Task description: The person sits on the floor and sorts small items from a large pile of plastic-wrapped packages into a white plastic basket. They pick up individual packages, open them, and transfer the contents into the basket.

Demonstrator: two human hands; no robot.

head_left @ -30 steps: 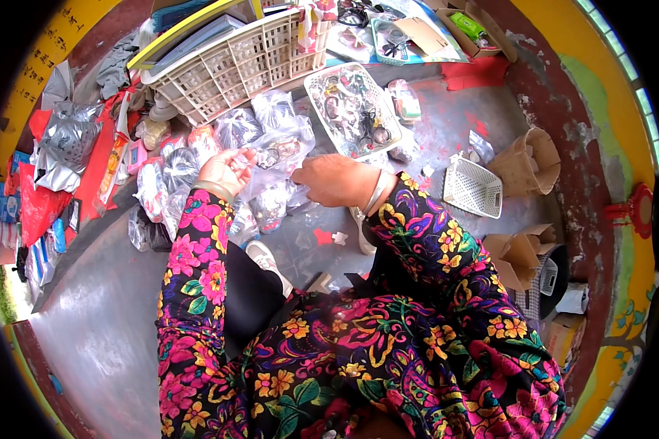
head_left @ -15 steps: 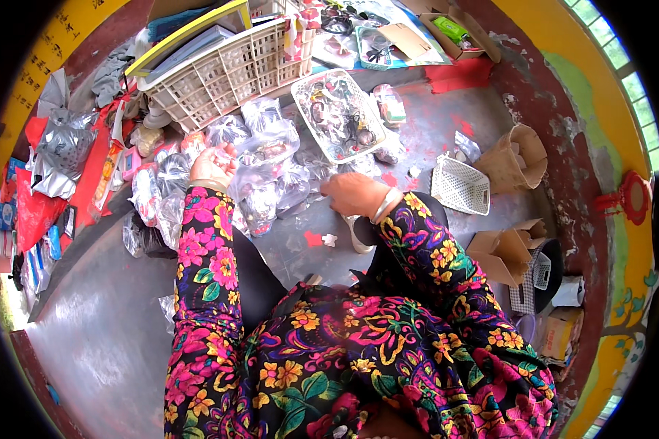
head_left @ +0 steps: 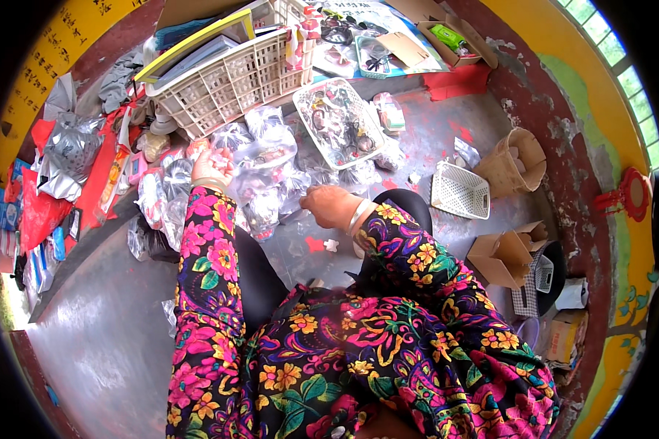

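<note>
Clear plastic bags (head_left: 267, 186) with small goods inside lie piled on the grey floor in front of me. At the pile's left side is my left hand (head_left: 212, 167), palm turned up and fingers curled in; what they hold, if anything, is too small to make out. My right hand (head_left: 334, 207) is at the pile's right edge, its fingers drawn together close to a bag; their tips are partly hidden, and I cannot tell what is in them. Beyond it stands a white tray (head_left: 379, 146) of jumbled small accessories.
A large cream crate (head_left: 231, 88) with folders stands behind the pile. To the right are a small white basket (head_left: 460, 192), a tan bin (head_left: 511, 164) and an opened cardboard box (head_left: 499, 257). Packaged goods on red sheeting (head_left: 40, 208) lie at the left.
My right hand has moved left, closer to the plastic bags. My left hand stays in nearly the same place, with its fingers still curled.
</note>
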